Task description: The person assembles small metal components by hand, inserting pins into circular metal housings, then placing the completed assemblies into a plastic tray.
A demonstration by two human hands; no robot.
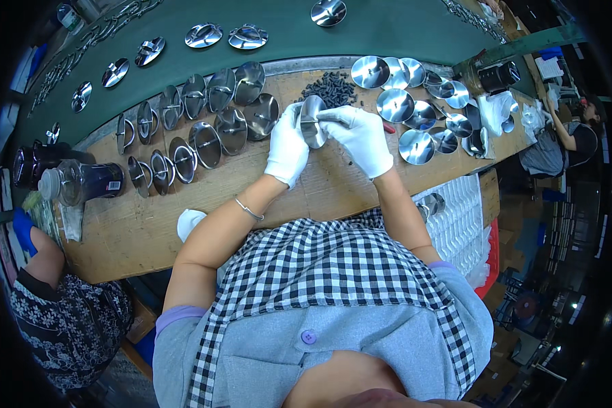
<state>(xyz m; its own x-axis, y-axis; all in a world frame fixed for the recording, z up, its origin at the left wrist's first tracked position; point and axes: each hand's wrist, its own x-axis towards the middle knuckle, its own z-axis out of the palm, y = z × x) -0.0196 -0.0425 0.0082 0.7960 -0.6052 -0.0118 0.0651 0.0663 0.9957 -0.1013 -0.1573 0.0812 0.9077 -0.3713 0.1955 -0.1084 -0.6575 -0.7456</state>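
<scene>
Both my hands wear white gloves and meet over the middle of the table. My left hand (pixel 285 149) is closed on the edge of a round, shiny metal lid (pixel 312 122), which is tilted up nearly on its side. The fingers of my right hand (pixel 362 136) are pinched together at the lid's centre; what they hold there is hidden. Just beyond the hands lies a pile of small black pieces (pixel 328 88). A small red-handled thing (pixel 388 128) shows beside my right hand, mostly covered.
Metal lids with strap handles (pixel 205 144) stand in two rows at left. More lids (pixel 395 105) lie overlapping at right. Beyond, a green belt (pixel 285 44) carries several lids. Jars (pixel 92 182) stand at far left, a white ribbed tray (pixel 452 221) near right. Other people sit on both sides.
</scene>
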